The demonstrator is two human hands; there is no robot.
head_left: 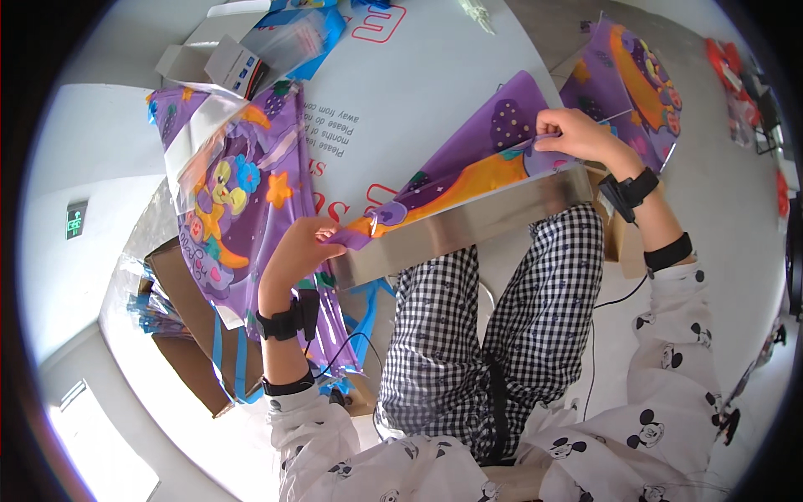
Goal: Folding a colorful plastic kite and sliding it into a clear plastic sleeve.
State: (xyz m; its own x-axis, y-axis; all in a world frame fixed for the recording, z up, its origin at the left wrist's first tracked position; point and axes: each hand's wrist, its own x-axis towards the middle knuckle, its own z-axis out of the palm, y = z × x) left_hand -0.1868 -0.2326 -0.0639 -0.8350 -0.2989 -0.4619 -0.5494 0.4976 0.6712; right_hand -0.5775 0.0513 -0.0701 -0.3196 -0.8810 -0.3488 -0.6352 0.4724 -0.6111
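A purple printed film sheet [468, 186], with an orange crescent and dark dotted shapes, stretches in front of me at the near edge of the white table. Its left corner is pinched between the fingers of my left hand [303, 243]. At the other end my right hand [577, 134] pinches the upper right edge, thumb and fingertips together. Under the sheet's near edge runs a silvery-grey band [468, 222]; I cannot tell if it belongs to the sheet or the table. Left of it, a pile of similar purple printed sheets [280, 192] drapes over the table's side.
The white table [368, 92] carries red and grey print. An opened white carton [234, 67] and clear bags on blue film [305, 38] lie at the far left. More purple sheets [627, 84] hang at the right. A brown carton [188, 360] with packets stands at lower left.
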